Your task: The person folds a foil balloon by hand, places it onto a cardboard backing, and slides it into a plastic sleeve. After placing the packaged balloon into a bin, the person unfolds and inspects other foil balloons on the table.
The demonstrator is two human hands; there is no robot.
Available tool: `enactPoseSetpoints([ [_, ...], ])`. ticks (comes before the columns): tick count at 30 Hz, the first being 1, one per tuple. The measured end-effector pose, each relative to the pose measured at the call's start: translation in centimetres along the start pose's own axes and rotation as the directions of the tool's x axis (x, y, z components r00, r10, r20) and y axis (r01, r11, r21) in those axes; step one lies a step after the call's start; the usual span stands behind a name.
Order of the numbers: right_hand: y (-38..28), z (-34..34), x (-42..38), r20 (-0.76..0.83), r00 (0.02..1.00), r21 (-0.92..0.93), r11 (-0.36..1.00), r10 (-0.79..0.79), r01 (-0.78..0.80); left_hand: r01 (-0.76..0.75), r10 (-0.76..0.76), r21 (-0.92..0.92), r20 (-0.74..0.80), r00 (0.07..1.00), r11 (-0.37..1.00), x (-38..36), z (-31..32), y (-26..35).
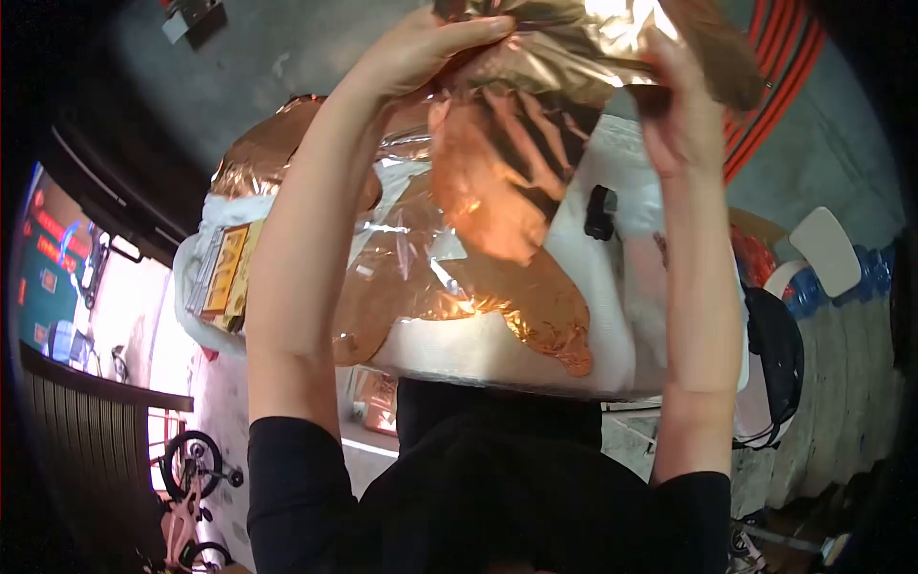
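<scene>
Both my hands are raised at the far side of the work surface, on a shiny copper-coloured foil balloon (507, 182), flat and creased. My left hand (435, 48) grips its upper left part, thumb stretched over the foil and the other fingers hidden behind. My right hand (679, 100) is closed on its right side, slightly blurred. Beneath lies another flat copper foil piece (411, 287) with a rounded edge and a small tab, on white wrapping (459, 349). A small black object (601, 212) rests on the wrapping near my right forearm.
Yellow-and-silver printed packs (225, 277) lie at the surface's left edge, near more copper foil (268, 143). Red hoses (765, 96) run along the floor at far right. A white chair-like item (825, 252) and a black bag (773, 354) stand right. A bicycle (191, 488) is lower left.
</scene>
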State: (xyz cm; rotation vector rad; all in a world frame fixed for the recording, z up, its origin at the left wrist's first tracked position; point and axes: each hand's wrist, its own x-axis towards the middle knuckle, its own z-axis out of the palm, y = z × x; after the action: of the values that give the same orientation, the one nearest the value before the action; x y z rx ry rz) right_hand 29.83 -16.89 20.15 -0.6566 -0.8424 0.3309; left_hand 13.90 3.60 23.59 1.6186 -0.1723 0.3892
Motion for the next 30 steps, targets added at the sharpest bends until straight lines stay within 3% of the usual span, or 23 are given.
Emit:
enactPoseSetpoints([
  [1, -0.4, 0.1, 0.5, -0.098, 0.994, -0.08, 0.996, -0.05, 0.042, 0.005, -0.005, 0.004, -0.017, 1.0, 1.0, -0.1, 0.3, 0.0],
  [3, -2.0, 1.8, 0.1, 0.038, 0.999, -0.082, 0.996, -0.018, 0.021, -0.148, 0.153, 0.103, -0.037, 0.988, 0.984, -0.1, 1.2, 0.5],
  [5, -2.5, 1.7, 0.4, 0.059, 0.997, -0.108, 0.993, 0.054, -0.047, -0.181, 0.184, 0.071, -0.039, 0.982, 0.981, -0.3, 1.1, 0.3],
  [7, -2.7, 2.1, 0.8, 0.098, 0.994, -0.351, 0.936, 0.051, -0.013, -0.127, 0.131, 0.065, -0.073, 0.989, 0.99, 0.0, 0.4, 0.0],
  [11, -2.3, 5.5, 0.9, 0.007, 1.0, -0.34, 0.941, -0.009, 0.011, -0.135, 0.132, -0.114, -0.034, 0.991, 0.984, 0.0, 0.2, -0.6],
  [12, -2.2, 7.1, 0.3, -0.038, 0.997, -0.407, 0.912, -0.06, 0.04, -0.14, 0.138, -0.121, -0.021, 0.99, 0.983, 0.0, -0.5, -0.9],
  [13, -1.9, 6.7, 1.0, -0.042, 0.998, -0.457, 0.889, -0.051, 0.026, -0.027, 0.05, -0.294, 0.07, 0.996, 0.955, 0.1, -1.8, -1.6],
  [14, -1.6, 7.0, 1.3, -0.081, 0.997, -0.426, 0.904, -0.014, -0.022, 0.102, -0.023, -0.445, 0.179, 0.984, 0.889, 0.5, -2.3, -2.3],
  [15, -1.3, 7.3, 1.6, -0.117, 0.993, -0.393, 0.917, 0.024, -0.068, 0.099, -0.007, -0.45, 0.201, 0.98, 0.887, 1.2, -2.2, -3.4],
  [16, -1.0, 7.3, 2.0, -0.167, 0.986, -0.423, 0.902, 0.008, -0.079, 0.045, -0.064, -0.458, -0.027, 0.998, 0.888, 1.5, -1.9, -4.2],
  [17, -0.6, 7.1, 2.5, -0.216, 0.976, -0.448, 0.889, -0.006, -0.094, -0.008, -0.122, -0.452, -0.258, 0.958, 0.892, 1.5, -1.5, -4.7],
  [18, -0.2, 6.1, 3.2, -0.118, 0.993, -0.388, 0.919, 0.023, -0.068, -0.012, -0.115, -0.453, -0.25, 0.961, 0.891, 1.0, -1.4, -5.1],
  [19, 0.6, 4.9, 4.3, -0.118, 0.993, -0.392, 0.918, 0.017, -0.062, -0.03, -0.067, -0.568, -0.149, 0.987, 0.822, -0.1, -1.1, -5.4],
  [20, 1.4, 4.1, 5.2, -0.092, 0.996, -0.285, 0.958, 0.004, -0.03, -0.031, -0.006, -0.675, -0.052, 0.999, 0.737, -1.0, -0.7, -5.9],
  [21, 1.7, 3.0, 6.1, -0.068, 0.998, -0.176, 0.984, -0.015, 0.003, -0.029, 0.0, -0.678, -0.043, 0.999, 0.734, -1.3, -0.7, -8.1],
  [23, 0.9, 3.1, 5.4, -0.131, 0.991, -0.22, 0.976, -0.016, -0.013, 0.144, -0.157, -0.493, 0.017, 0.988, 0.858, -1.7, -0.4, -12.9],
  [25, 0.8, 1.5, 5.9, -0.203, 0.979, -0.263, 0.964, -0.021, -0.034, 0.147, -0.145, -0.001, -0.175, 0.974, 0.989, -3.4, 4.5, -12.8],
  [26, 1.7, -0.8, 7.5, -0.234, 0.97, -0.279, 0.96, -0.062, -0.006, 0.143, -0.143, -0.009, -0.159, 0.977, 0.99, -3.7, 5.1, -13.7],
  [28, 2.3, -2.7, 8.1, -0.357, 0.924, -0.311, 0.95, -0.134, 0.017, 0.309, -0.307, 0.021, -0.068, 0.949, 0.951, -3.3, 5.6, -16.0],
  [29, 2.0, -3.4, 8.0, -0.36, 0.921, -0.323, 0.946, -0.15, 0.028, 0.3, -0.299, 0.022, -0.052, 0.953, 0.954, -2.8, 5.2, -16.0],
  [30, 1.8, -4.3, 7.8, -0.385, 0.899, -0.408, 0.912, -0.208, 0.036, 0.404, -0.404, -0.054, 0.004, 0.915, 0.913, -2.5, 4.3, -16.0],
])
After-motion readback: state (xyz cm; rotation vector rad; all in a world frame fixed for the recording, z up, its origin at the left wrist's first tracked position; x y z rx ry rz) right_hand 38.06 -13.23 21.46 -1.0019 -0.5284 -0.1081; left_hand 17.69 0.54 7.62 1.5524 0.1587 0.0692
